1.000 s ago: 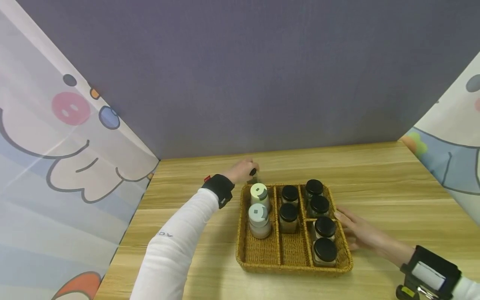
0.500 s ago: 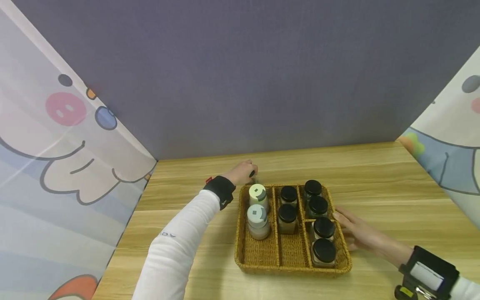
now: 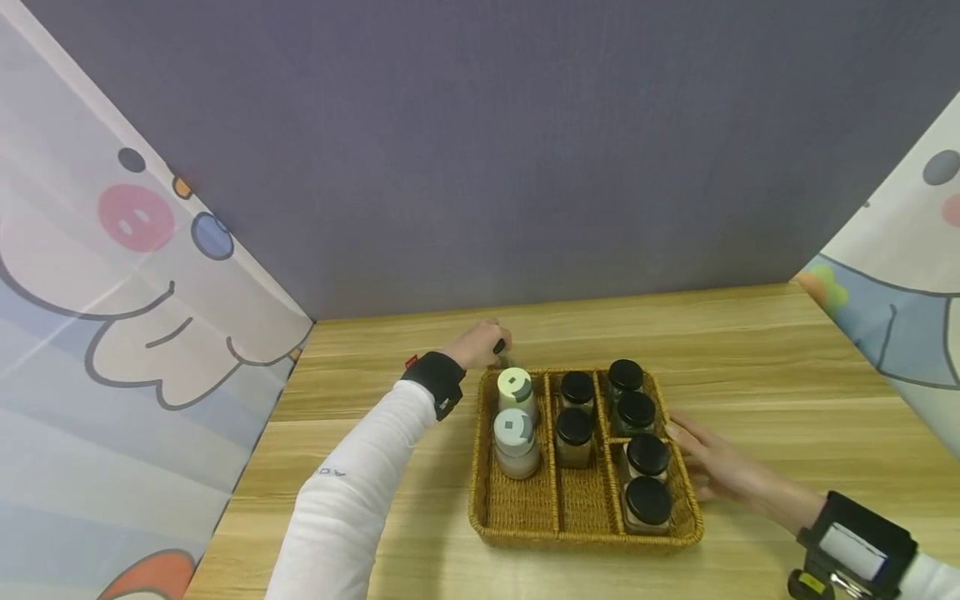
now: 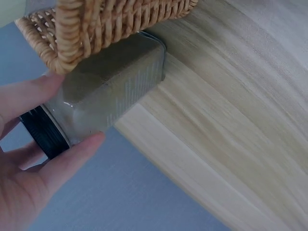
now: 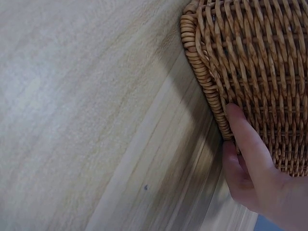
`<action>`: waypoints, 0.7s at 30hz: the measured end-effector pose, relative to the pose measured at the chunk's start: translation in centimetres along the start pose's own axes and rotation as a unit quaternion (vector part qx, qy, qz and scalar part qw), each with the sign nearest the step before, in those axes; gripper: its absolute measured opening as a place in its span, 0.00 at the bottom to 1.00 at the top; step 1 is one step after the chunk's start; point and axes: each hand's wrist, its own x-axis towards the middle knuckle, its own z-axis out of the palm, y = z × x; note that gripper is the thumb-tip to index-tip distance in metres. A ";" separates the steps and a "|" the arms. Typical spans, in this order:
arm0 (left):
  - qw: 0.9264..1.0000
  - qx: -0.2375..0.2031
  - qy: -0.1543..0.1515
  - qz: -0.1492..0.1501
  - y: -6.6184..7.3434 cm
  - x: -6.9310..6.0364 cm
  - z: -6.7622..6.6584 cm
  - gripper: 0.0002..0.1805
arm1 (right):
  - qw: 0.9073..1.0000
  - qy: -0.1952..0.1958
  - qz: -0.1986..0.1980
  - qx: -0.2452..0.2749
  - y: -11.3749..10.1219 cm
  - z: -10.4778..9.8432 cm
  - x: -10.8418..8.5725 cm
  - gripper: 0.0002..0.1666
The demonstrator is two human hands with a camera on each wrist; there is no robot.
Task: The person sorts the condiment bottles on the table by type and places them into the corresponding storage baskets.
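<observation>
Behind the back left corner of the wicker basket (image 3: 513,533), my left hand (image 3: 480,343) grips a square clear jar (image 4: 113,86) by its neck, just below the black lid (image 4: 44,132). In the left wrist view the jar stands on the table close to the basket's outer wall, with greyish-brown contents. My right hand (image 3: 716,462) rests against the basket's right side; in the right wrist view its fingers (image 5: 250,144) touch the woven wall near the bottom edge. Two pale-lidded jars (image 3: 517,446) stand in the left compartment.
Several black-lidded jars (image 3: 574,433) fill parts of the middle and right compartments. The wooden table (image 3: 390,517) meets a grey back wall (image 3: 555,167). Cartoon-printed panels (image 3: 135,333) flank both sides.
My left hand, with the jar in its grip, has shifted very slightly to the left. The right hand stays against the basket, and the basket's jars keep their places.
</observation>
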 end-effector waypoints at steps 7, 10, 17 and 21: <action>1.000 -0.003 0.002 0.002 0.2 -0.4 -1.2 0.15 | 1.000 -0.003 0.003 0.001 0.0 0.1 0.0 0.42; 1.000 -0.002 0.012 0.010 0.3 -0.4 -2.0 0.15 | 1.000 0.001 0.006 0.001 0.0 0.1 0.0 0.42; 0.999 0.010 0.021 0.024 0.7 -0.7 -3.9 0.15 | 1.000 0.008 0.012 -0.006 -0.1 0.1 0.0 0.43; 1.000 0.010 0.015 0.020 1.3 -0.9 -4.8 0.16 | 1.000 0.006 0.014 -0.004 -0.2 0.1 0.0 0.43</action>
